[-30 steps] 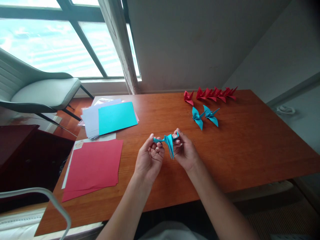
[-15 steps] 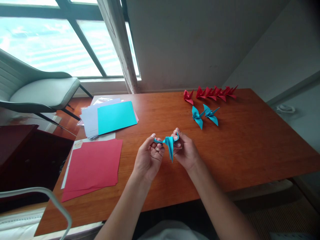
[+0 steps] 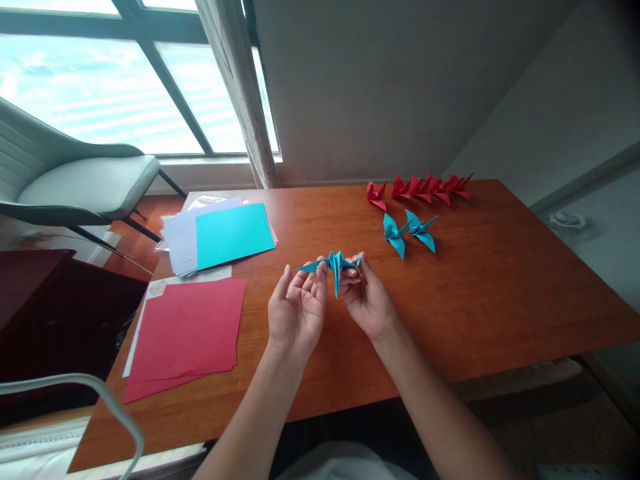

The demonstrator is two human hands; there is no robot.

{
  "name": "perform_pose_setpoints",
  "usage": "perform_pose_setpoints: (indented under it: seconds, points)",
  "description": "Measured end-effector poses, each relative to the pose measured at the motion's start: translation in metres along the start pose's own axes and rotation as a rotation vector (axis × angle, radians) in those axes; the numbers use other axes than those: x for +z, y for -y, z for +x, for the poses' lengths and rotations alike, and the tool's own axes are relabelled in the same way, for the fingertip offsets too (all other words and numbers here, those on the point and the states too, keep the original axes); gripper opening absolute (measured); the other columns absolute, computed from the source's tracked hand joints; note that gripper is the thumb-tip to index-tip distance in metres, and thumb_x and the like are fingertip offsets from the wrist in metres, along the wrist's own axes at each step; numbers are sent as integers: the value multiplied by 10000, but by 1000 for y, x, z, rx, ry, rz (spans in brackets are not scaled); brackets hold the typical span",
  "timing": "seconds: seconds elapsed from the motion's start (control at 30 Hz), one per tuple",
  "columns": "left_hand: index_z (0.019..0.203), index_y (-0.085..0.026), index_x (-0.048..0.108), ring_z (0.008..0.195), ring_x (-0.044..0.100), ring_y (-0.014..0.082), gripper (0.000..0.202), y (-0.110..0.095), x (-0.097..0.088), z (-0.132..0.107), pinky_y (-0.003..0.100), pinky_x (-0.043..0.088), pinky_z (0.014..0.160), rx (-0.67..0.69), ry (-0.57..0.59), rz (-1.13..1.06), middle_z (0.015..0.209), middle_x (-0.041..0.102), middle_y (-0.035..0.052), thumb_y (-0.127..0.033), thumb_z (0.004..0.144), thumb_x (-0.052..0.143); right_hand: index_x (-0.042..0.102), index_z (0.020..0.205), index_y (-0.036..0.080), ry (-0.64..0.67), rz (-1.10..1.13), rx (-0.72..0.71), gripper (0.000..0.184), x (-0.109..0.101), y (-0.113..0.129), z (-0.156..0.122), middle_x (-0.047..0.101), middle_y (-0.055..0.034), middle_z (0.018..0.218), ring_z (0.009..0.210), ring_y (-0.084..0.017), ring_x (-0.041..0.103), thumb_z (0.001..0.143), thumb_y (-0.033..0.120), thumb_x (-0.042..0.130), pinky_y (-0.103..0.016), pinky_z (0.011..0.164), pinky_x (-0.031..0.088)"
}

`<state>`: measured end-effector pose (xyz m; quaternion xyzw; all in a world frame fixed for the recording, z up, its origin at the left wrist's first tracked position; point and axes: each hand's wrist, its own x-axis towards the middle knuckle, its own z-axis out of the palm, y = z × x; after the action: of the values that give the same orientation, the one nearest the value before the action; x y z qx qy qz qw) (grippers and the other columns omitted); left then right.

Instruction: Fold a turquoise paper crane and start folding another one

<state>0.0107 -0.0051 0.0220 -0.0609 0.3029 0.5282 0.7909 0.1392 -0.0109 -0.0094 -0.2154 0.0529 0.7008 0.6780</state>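
A blue origami crane [image 3: 337, 270] is held above the middle of the table, its wings spread to both sides and a narrow point hanging down. My right hand [image 3: 369, 300] pinches its right wing, the thumb near the wing's curled tip. Under and against the left wing lie the fingers of my left hand [image 3: 299, 310], palm up. Its thumb stands apart from the paper, and the fingers are stretched out. Two finished blue cranes [image 3: 395, 233] stand on the table beyond my right hand.
Several red cranes [image 3: 433, 189] line the table's far edge. On the left lie red paper sheets [image 3: 187, 330], blue sheets [image 3: 235, 233] and pale sheets [image 3: 180, 243] on the wooden table [image 3: 475, 293]. A chair [image 3: 90, 180] stands by the window.
My left thumb has let go of the left wing and the fingers have opened out beneath it. The crane has risen slightly away from me, its left wing now straighter.
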Motion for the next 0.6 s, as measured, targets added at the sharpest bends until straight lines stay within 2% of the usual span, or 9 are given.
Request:
perform_pose_setpoints:
  seconds: [0.1, 0.2, 0.37, 0.5, 0.6]
  points:
    - [1066, -56, 585, 1025, 747, 204, 256, 4, 1, 0, 259, 635, 867, 48, 29, -63, 1042, 708, 184, -210, 1044, 381, 659, 748, 145, -8, 31, -11, 238, 1, -2, 0, 676, 2, 701, 613, -44, 602, 979, 192, 633, -103, 529, 530]
    - [1059, -70, 589, 1000, 753, 184, 216, 8, 2, 1, 242, 638, 846, 53, 3, -76, 1021, 720, 151, -109, 1028, 378, 652, 744, 146, -20, 37, -17, 281, 2, -2, -1, 667, -4, 699, 613, -49, 597, 1008, 203, 579, -112, 532, 528]
    - [922, -93, 593, 779, 724, 96, 224, 9, 2, 6, 156, 604, 725, 24, -33, -56, 864, 702, 78, -141, 1049, 415, 628, 704, 148, -6, 2, 9, 287, 3, -1, -4, 643, -3, 708, 603, -49, 576, 985, 176, 578, -118, 536, 512]
    - [800, -127, 558, 599, 619, 69, 283, 7, 0, 6, 171, 548, 586, -6, -2, -6, 710, 618, 15, -169, 1049, 428, 598, 678, 155, 105, -39, 40, 222, 0, 2, -7, 604, 21, 702, 592, -49, 533, 881, 160, 686, -138, 565, 517]
    - [765, -129, 555, 536, 563, 66, 299, 4, 0, 5, 186, 518, 547, -23, 2, 65, 651, 579, -1, -168, 1040, 445, 580, 669, 153, 166, -72, 76, 222, -1, 4, -7, 566, 39, 690, 568, -42, 494, 823, 160, 740, -138, 551, 498]
